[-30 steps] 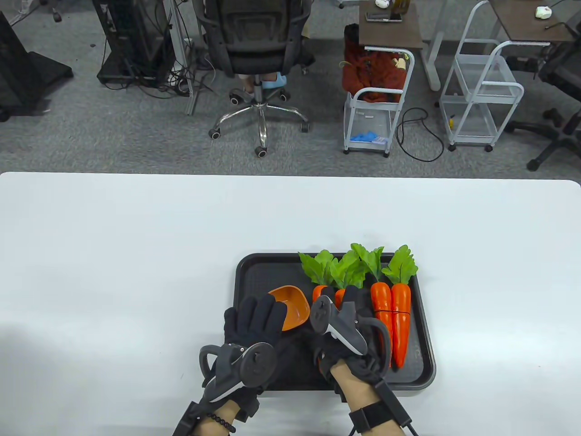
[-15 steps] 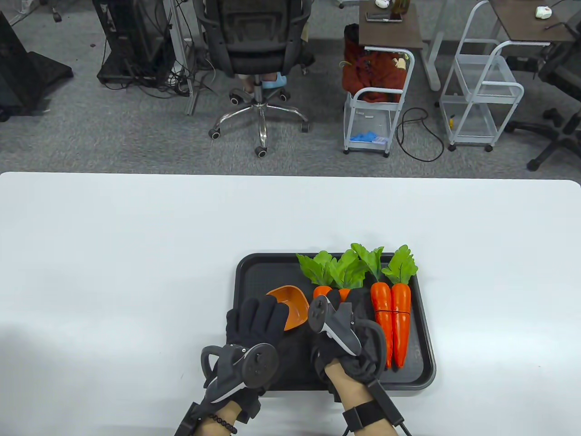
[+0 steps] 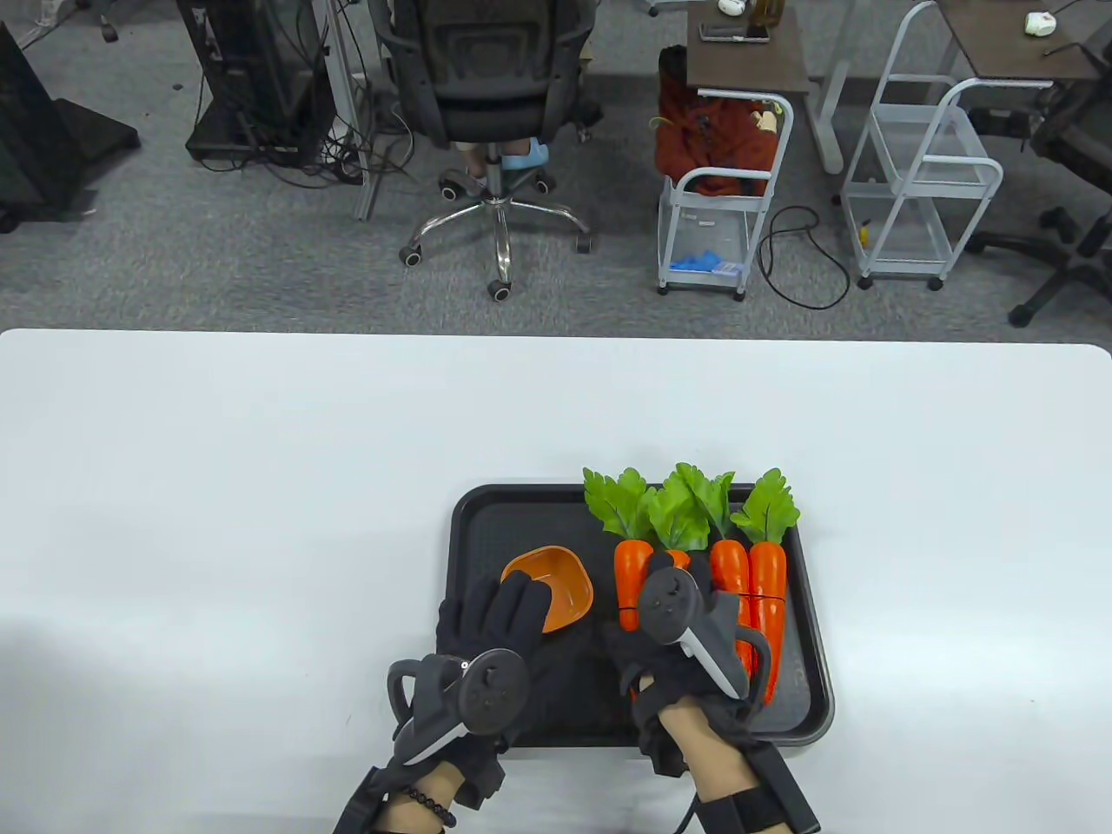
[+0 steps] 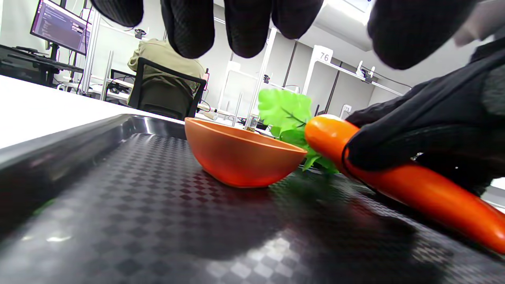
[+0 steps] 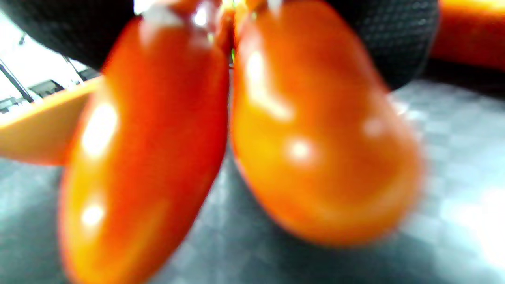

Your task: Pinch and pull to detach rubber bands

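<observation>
Carrots [image 3: 749,599] lengthwise, leaves away

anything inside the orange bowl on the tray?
In the table view the orange bowl shows bare orange inside, no band visible. The left hand covers its near edge, and the left wrist view shows only its outer wall, so that part is unseen.

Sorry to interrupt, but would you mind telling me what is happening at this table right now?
A person in sensor gloves is working over a black tray of toy carrots. The right hand grips a pair of carrots and holds them beside another pair bound by a thin band. The left hand hovers, fingers free, near an orange bowl.
</observation>
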`<state>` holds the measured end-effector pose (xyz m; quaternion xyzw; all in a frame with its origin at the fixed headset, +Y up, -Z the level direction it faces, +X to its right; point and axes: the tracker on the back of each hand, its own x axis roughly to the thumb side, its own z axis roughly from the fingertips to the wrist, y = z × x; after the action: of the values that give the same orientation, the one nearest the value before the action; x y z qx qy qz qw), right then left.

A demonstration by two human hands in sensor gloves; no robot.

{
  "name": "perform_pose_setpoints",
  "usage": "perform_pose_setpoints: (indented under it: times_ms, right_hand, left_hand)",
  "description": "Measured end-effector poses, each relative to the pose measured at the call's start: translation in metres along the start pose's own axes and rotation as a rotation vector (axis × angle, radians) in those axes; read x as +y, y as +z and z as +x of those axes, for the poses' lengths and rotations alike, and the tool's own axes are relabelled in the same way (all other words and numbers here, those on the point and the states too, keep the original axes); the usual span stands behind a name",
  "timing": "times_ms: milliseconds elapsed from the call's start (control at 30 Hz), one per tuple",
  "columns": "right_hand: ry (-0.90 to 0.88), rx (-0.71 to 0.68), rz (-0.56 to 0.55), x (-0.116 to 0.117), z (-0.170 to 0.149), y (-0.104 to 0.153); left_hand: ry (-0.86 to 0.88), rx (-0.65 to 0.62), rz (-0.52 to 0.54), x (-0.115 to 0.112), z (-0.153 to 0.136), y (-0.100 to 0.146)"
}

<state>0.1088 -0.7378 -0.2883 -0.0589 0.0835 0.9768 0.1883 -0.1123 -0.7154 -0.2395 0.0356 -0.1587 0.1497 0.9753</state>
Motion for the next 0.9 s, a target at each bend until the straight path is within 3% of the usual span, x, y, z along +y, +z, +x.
perform_pose_setpoints:
  times_ms: [300, 567, 900]
  right_hand:
    - [-0.357, -0.134, -0.026, -0.005, -0.015, 0.017]
    - [-0.560, -0.247, 0.000, -0.005, -0.013, 0.025]
    - [-0.906, -0.361, 0.185, 0.011, -0.002, 0.028]
  left_hand:
    - [0.118, 0.045, 0.043, -0.002, -0.003, -0.003]
    - [0.193, 0.063, 0.099, -0.001, -0.005, -0.005]
    - [0.405, 0.018, 0.130, -0.002, -0.008, -0.005]
